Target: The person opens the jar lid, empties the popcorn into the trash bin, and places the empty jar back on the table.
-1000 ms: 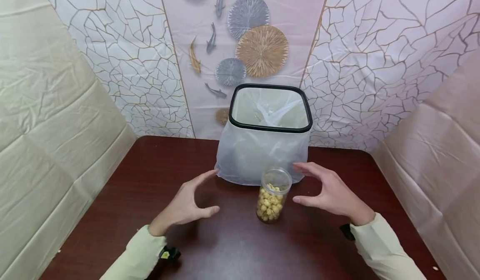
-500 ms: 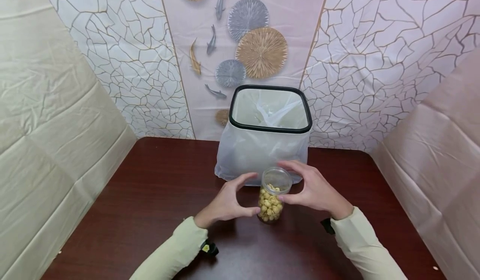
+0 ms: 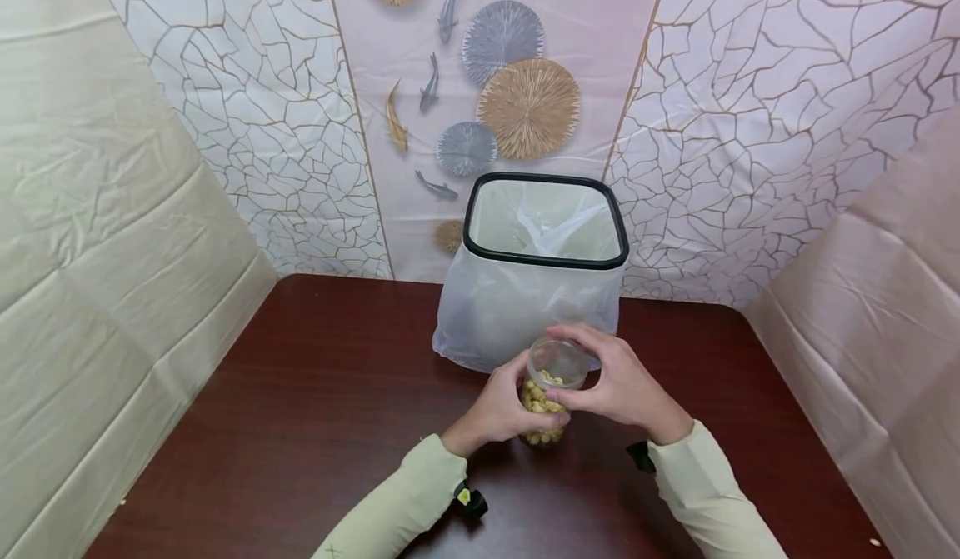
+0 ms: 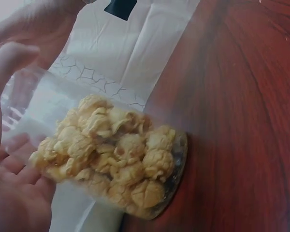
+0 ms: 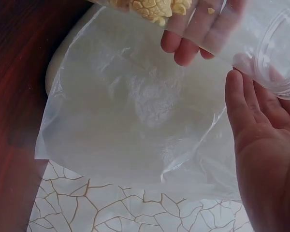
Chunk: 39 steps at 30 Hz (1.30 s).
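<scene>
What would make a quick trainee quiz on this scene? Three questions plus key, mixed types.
1. Open: what does the clear jar contain?
2. True or false: seen from the person's side, the bin stands beyond the jar.
3. Multiple choice, head view: which hand is nearer the jar's top?
A) Left
B) Right

Key:
1. Popcorn.
2. True.
3. B: the right hand is at the top; the left hand is lower, around the body.

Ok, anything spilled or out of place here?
No clear spill: the popcorn sits inside the jar. A pale speck at the right edge of the table looks stray, another at the left; both too small to identify.
</scene>
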Each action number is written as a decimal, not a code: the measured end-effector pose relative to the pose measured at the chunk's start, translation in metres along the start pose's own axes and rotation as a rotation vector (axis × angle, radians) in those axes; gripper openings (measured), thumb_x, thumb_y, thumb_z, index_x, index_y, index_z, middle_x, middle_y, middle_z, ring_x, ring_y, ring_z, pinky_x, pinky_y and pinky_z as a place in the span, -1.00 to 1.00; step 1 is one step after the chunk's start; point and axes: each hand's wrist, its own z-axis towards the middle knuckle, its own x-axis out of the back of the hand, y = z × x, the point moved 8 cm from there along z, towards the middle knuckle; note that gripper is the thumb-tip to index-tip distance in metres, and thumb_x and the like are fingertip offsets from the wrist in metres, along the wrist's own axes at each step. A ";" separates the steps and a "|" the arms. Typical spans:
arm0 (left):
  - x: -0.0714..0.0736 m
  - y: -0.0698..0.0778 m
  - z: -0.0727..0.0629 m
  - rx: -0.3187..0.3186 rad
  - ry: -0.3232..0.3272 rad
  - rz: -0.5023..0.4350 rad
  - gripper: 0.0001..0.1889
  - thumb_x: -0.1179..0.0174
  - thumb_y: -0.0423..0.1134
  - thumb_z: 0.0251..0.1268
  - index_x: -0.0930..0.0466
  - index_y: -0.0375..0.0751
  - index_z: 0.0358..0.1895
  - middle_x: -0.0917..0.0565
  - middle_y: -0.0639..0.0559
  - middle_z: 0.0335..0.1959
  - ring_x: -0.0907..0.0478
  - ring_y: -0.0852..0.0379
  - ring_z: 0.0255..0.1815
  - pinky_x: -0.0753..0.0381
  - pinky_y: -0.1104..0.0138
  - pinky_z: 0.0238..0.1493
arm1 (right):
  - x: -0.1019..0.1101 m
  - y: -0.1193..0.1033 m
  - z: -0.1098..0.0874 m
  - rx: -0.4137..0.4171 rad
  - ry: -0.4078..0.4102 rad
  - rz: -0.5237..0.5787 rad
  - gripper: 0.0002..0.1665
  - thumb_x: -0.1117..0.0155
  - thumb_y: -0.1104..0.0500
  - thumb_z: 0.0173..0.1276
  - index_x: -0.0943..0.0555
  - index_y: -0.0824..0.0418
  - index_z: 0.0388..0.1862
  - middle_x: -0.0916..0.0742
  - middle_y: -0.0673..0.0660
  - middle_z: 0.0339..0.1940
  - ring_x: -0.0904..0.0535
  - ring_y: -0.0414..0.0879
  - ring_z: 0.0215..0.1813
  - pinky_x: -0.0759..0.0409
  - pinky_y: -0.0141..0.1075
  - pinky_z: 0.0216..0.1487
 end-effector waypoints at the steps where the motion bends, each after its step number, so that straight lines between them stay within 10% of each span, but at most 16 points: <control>1: -0.001 0.000 0.000 -0.009 0.011 -0.003 -0.22 -0.58 -0.14 0.11 -0.47 -0.14 0.44 -0.69 -0.17 0.25 -0.68 0.11 0.15 -0.66 0.34 0.18 | 0.000 0.000 0.000 0.000 0.001 -0.003 -0.13 -0.76 0.02 0.01 -0.63 0.02 0.35 -0.74 -0.04 0.28 -0.69 -0.15 0.23 -0.71 -0.20 0.19; 17: 0.022 0.033 -0.017 -0.184 0.156 0.159 -0.15 -0.67 -0.17 -0.05 -0.53 0.01 0.42 -0.76 0.06 0.15 -0.72 0.15 0.08 -0.71 0.33 0.11 | 0.007 -0.027 0.000 0.109 -0.021 0.015 -0.06 -0.78 -0.07 -0.02 -0.60 -0.02 0.39 -0.74 -0.06 0.28 -0.67 -0.16 0.27 -0.53 -0.49 0.30; 23: 0.037 0.048 -0.027 -0.264 0.179 0.262 -0.18 -0.68 -0.18 -0.08 -0.55 -0.08 0.37 -0.76 -0.03 0.13 -0.74 0.09 0.05 -0.74 0.30 0.07 | 0.005 -0.040 0.006 0.141 -0.065 -0.044 0.00 -0.78 -0.13 -0.03 -0.59 0.08 0.41 -0.73 -0.07 0.27 -0.66 -0.17 0.27 -0.62 -0.30 0.28; 39: 0.073 0.063 -0.051 -0.293 0.215 0.750 -0.09 -0.73 -0.18 -0.23 -0.55 -0.21 0.36 -0.70 -0.06 0.23 -0.69 0.04 0.21 -0.73 0.20 0.19 | -0.015 -0.056 0.029 0.088 -0.191 -0.078 -0.03 -0.69 -0.22 0.06 -0.60 0.31 0.31 -0.77 0.07 0.09 -0.71 -0.06 0.14 -0.72 -0.08 0.18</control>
